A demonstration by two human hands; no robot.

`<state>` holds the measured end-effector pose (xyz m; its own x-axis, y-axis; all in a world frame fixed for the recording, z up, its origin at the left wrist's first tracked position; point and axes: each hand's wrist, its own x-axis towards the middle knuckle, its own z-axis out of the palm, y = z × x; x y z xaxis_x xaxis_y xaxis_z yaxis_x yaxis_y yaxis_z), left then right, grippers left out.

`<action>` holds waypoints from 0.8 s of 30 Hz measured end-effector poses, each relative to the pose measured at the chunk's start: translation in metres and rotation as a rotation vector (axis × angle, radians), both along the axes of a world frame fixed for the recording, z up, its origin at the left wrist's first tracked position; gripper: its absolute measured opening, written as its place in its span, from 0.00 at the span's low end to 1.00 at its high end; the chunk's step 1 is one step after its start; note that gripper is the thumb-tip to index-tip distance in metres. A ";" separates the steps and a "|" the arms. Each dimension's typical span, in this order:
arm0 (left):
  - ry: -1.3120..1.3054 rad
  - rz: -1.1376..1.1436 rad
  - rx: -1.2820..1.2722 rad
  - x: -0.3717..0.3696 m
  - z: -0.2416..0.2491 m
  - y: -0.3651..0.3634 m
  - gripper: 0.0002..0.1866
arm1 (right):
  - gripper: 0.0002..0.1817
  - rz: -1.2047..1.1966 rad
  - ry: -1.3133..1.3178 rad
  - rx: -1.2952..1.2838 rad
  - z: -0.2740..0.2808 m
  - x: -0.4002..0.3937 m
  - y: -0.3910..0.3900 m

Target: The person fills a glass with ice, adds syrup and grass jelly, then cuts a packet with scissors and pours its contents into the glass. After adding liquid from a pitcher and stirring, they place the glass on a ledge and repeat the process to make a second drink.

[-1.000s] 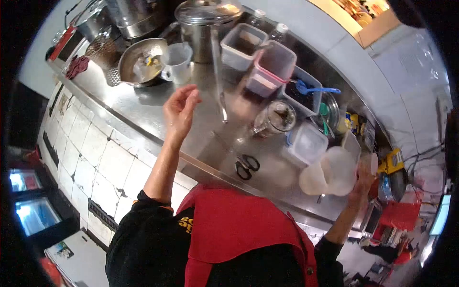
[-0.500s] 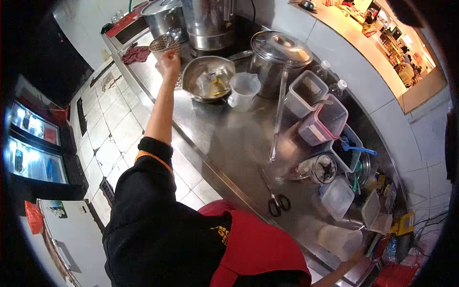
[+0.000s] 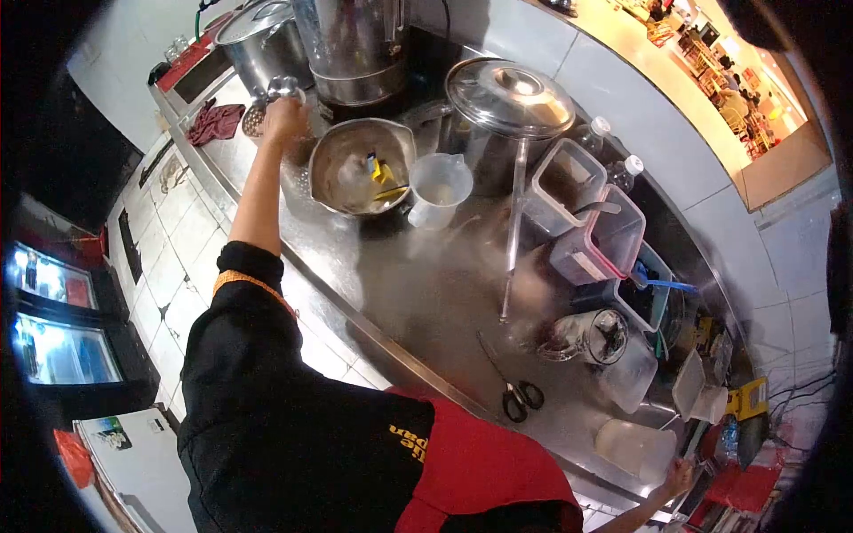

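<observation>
Perforated metal basket (image 3: 253,122) touches closed left hand (image 3: 286,120); grip of right hand (image 3: 680,478) is unclear.

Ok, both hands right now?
Left hand: at the perforated cup; grip can't be told.
Right hand: by the plastic tub; open or closed can't be told.

Black sleeves, orange trim near the left cuff, red apron (image 3: 498,466), yellow lettering on black

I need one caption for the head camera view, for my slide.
Steel kitchen counter: left hand at a perforated metal container, right hand by a translucent plastic container, black-handled scissors between.
</observation>
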<state>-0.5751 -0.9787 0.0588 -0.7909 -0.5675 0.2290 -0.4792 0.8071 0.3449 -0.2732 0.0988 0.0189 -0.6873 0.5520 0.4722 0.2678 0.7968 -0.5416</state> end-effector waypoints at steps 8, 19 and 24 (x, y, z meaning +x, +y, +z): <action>0.215 -0.087 -0.003 0.025 0.012 0.069 0.15 | 0.14 0.093 0.063 -0.293 0.030 -0.007 -0.059; 0.103 0.178 -0.203 0.004 -0.037 -0.123 0.26 | 0.12 -0.102 0.224 -0.366 0.101 -0.031 -0.174; 0.009 0.169 -0.787 0.011 -0.016 -0.116 0.19 | 0.12 0.077 0.144 -0.131 0.107 -0.047 -0.189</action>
